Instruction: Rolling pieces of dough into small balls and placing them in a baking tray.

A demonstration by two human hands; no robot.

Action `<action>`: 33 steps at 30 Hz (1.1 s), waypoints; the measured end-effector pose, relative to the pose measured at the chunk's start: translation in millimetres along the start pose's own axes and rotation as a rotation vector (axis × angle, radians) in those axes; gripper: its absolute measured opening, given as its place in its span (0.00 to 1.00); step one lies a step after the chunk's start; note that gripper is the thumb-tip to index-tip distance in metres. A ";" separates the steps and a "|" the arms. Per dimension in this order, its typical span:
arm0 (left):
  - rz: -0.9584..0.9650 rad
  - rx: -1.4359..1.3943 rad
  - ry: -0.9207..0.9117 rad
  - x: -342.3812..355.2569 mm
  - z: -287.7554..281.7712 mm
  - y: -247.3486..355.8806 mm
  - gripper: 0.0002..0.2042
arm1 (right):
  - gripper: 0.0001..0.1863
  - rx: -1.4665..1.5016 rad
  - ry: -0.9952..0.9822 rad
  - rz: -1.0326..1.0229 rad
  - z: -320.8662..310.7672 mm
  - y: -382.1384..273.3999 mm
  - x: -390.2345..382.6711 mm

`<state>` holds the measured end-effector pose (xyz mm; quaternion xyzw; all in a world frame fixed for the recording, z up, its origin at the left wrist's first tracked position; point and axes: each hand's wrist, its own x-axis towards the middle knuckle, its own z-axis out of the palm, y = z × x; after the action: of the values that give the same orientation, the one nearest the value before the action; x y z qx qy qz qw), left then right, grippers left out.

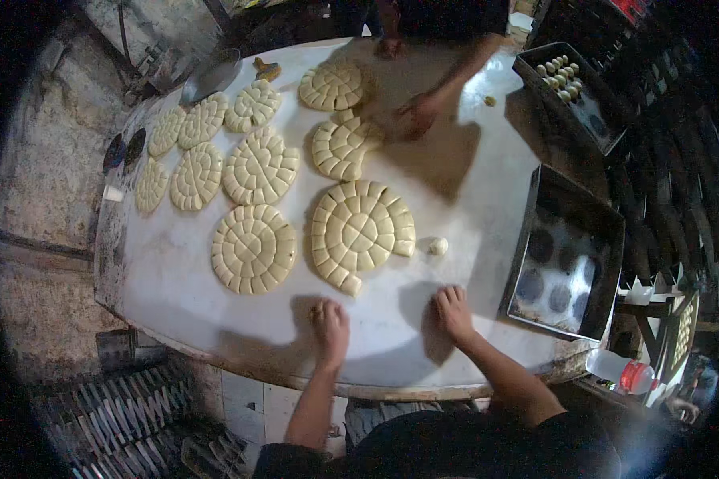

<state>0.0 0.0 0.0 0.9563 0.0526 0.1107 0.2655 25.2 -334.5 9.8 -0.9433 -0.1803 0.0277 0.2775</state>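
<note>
My left hand (329, 327) is curled on the pale worktop (160, 287), below a large round of dough (362, 231) cut into small segments. A bit of dough seems to be under its fingers, too hidden to make out. My right hand (454, 314) is curled on the surface to the right; what lies under its fingers is hidden. Just above it sits a small dough ball (437, 246). Left of the large round lies another segmented round (253, 247), with several more rounds (260, 166) farther back and left.
An empty metal pan (567, 247) is at the right, a pan of dough balls (571, 92) behind it. A co-worker's hand (419, 112) reaches over the far side. A plastic bottle (623, 370) lies beside the right edge. A metal rack (140, 411) stands at lower left.
</note>
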 end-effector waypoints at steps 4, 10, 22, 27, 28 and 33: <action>0.012 -0.014 -0.211 -58.6 7.6 85.7 0.06 | 0.22 0.215 0.055 0.066 29.9 -69.1 -38.1; 0.412 0.145 -0.174 -30.1 -64.7 -5.9 0.04 | 0.13 0.023 -0.002 0.067 -11.2 -37.4 -77.7; 0.410 -0.090 -0.334 -93.4 -82.8 -27.3 0.08 | 0.15 -0.102 0.386 0.117 38.3 -99.6 -96.2; 0.497 -0.052 -0.283 -95.8 -90.6 -50.9 0.08 | 0.08 -0.004 0.525 0.365 71.6 -120.0 -81.1; 0.481 -0.065 -0.329 -96.3 -92.8 -50.7 0.08 | 0.10 -0.089 0.553 0.329 76.1 -129.4 -89.7; 0.560 -0.127 -0.336 -92.7 -106.8 -62.6 0.10 | 0.17 -0.075 0.566 0.334 55.2 -149.2 -110.1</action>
<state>-118.1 91.7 39.6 0.9201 -0.2636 0.0234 0.2887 -134.5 -228.8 37.5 -0.9396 0.0600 -0.1972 0.2734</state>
